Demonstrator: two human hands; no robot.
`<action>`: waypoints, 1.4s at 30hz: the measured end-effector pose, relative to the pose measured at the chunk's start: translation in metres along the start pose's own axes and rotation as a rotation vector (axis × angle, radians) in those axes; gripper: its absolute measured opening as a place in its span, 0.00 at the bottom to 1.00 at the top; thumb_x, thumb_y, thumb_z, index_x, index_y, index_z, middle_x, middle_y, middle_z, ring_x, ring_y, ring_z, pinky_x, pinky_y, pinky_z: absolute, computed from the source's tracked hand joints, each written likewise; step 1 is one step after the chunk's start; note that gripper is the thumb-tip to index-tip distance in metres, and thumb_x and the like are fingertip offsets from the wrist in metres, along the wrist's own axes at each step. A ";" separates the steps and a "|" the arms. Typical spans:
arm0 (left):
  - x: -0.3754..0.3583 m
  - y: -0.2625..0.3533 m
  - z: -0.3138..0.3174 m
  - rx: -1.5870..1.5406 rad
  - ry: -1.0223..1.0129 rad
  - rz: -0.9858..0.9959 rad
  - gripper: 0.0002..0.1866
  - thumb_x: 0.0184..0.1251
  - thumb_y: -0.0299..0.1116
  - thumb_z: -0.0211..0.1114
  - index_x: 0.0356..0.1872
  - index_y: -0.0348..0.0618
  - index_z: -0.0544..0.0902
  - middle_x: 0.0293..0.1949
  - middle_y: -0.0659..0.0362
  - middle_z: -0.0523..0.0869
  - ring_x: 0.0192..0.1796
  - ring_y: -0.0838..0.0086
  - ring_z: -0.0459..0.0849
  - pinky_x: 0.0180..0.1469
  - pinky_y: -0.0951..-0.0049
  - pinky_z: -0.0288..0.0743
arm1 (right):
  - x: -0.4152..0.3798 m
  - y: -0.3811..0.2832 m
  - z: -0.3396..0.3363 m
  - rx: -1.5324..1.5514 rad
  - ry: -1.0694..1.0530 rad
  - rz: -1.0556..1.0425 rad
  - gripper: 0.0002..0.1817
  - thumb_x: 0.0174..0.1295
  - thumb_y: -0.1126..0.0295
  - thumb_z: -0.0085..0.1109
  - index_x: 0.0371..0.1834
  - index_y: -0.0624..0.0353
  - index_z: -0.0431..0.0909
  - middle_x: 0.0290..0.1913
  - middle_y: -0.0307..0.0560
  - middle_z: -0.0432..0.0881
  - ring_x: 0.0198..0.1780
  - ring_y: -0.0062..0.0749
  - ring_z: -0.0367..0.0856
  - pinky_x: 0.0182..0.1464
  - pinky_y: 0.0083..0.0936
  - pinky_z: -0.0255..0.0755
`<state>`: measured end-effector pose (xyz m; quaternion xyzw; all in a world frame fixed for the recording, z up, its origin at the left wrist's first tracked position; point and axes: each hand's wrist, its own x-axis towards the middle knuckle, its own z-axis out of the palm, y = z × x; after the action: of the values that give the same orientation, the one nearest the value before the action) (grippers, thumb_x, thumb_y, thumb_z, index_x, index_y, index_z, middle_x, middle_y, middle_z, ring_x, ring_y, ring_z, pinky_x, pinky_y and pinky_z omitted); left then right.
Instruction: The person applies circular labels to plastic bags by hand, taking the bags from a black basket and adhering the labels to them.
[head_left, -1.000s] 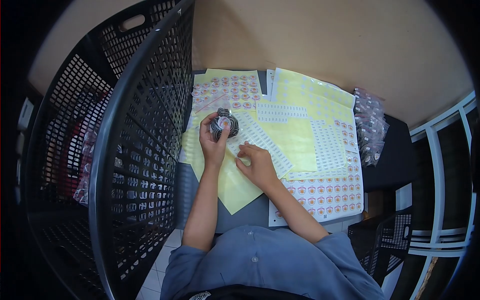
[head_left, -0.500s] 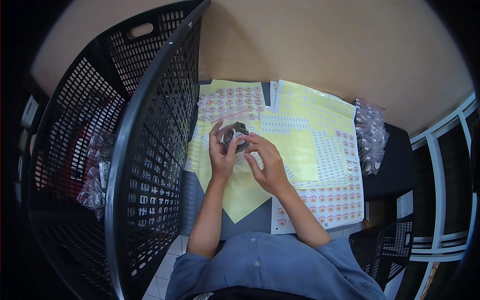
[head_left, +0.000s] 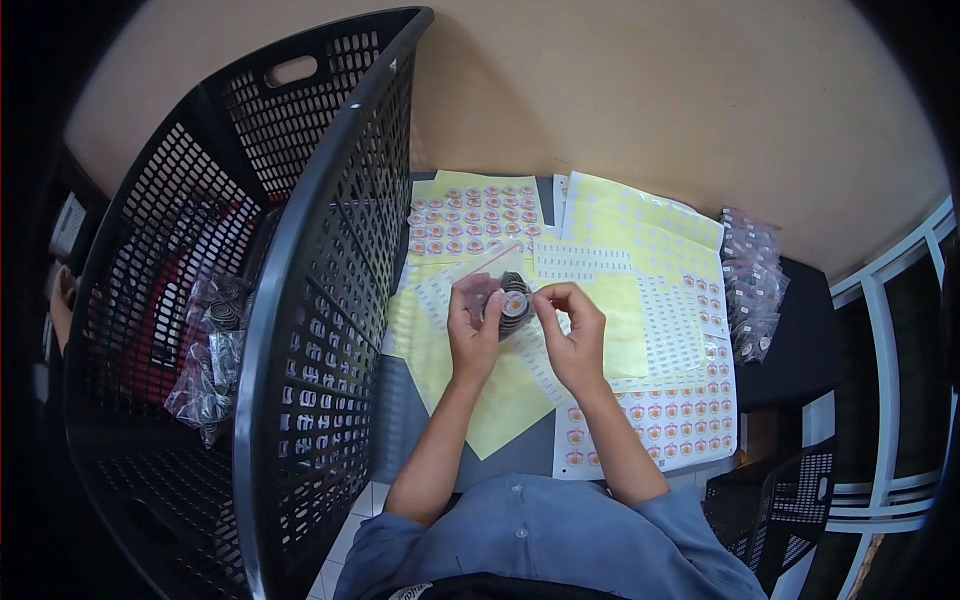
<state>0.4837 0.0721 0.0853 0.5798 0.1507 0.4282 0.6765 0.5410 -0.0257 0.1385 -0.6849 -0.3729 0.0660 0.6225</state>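
My left hand (head_left: pixel 474 335) is closed around a clear zip bag (head_left: pixel 488 268) with a pink strip along its top. Inside it sit dark coiled pieces (head_left: pixel 514 279), whose exact kind I cannot make out. A round white sticker with an orange middle (head_left: pixel 516 304) shows on the bag's front, beside my left thumb. My right hand (head_left: pixel 574 335) is closed in a pinch, with thumb and forefinger at the sticker's right edge. Below the hands lie yellow backing sheets (head_left: pixel 500 418) and a sheet of small printed labels (head_left: pixel 585 258).
A tall black plastic basket (head_left: pixel 330 250) on the left holds filled bags (head_left: pixel 210 350). More filled bags (head_left: pixel 752 285) lie at the table's right end. Sheets of round stickers (head_left: pixel 655 420) cover much of the table. Another person's hand (head_left: pixel 64 290) shows at far left.
Both hands and the bag have turned, and the round sticker now faces me plainly. My right fingers have gone from lying over the bag to a pinch at the sticker's edge. The view has shifted slightly.
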 end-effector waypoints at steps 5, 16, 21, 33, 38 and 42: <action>-0.010 -0.001 0.012 -0.090 -0.092 -0.060 0.17 0.62 0.25 0.51 0.51 0.35 0.63 0.45 0.54 0.72 0.46 0.76 0.74 0.45 0.78 0.70 | 0.004 -0.005 0.022 -0.165 0.248 -0.330 0.05 0.47 0.82 0.56 0.28 0.66 0.72 0.25 0.47 0.74 0.24 0.29 0.75 0.25 0.20 0.69; -0.013 0.004 0.010 0.079 -0.149 0.082 0.19 0.66 0.31 0.43 0.57 0.37 0.61 0.49 0.52 0.73 0.48 0.71 0.75 0.48 0.75 0.69 | 0.001 0.005 0.038 -0.407 0.238 -0.531 0.07 0.44 0.79 0.59 0.25 0.65 0.72 0.30 0.50 0.76 0.31 0.37 0.78 0.29 0.24 0.73; -0.011 0.010 0.007 0.130 -0.160 0.111 0.19 0.66 0.32 0.43 0.57 0.36 0.61 0.48 0.52 0.74 0.48 0.70 0.75 0.48 0.74 0.69 | 0.003 0.005 0.039 -0.376 0.202 -0.562 0.06 0.43 0.80 0.59 0.24 0.65 0.72 0.29 0.50 0.75 0.34 0.39 0.77 0.32 0.26 0.73; -0.010 0.013 0.008 0.144 -0.176 0.099 0.19 0.67 0.32 0.42 0.57 0.35 0.61 0.47 0.51 0.74 0.48 0.70 0.75 0.47 0.74 0.70 | 0.006 0.002 0.037 -0.377 0.196 -0.572 0.07 0.40 0.81 0.59 0.24 0.65 0.73 0.27 0.48 0.75 0.36 0.39 0.77 0.35 0.27 0.72; -0.010 0.011 0.007 0.118 -0.189 0.068 0.20 0.67 0.32 0.41 0.58 0.36 0.59 0.48 0.51 0.73 0.48 0.70 0.74 0.48 0.74 0.70 | 0.005 0.004 0.039 -0.377 0.243 -0.554 0.06 0.41 0.80 0.60 0.23 0.65 0.73 0.25 0.47 0.74 0.34 0.39 0.76 0.34 0.26 0.71; -0.011 0.013 0.008 0.128 -0.188 0.049 0.20 0.67 0.32 0.40 0.58 0.35 0.59 0.48 0.51 0.73 0.48 0.69 0.75 0.48 0.74 0.70 | 0.005 0.003 0.040 -0.383 0.240 -0.547 0.06 0.41 0.80 0.60 0.23 0.65 0.73 0.24 0.47 0.74 0.34 0.39 0.76 0.34 0.26 0.71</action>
<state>0.4774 0.0581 0.0965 0.6629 0.0995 0.3779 0.6387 0.5241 0.0097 0.1289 -0.6670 -0.4724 -0.2552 0.5166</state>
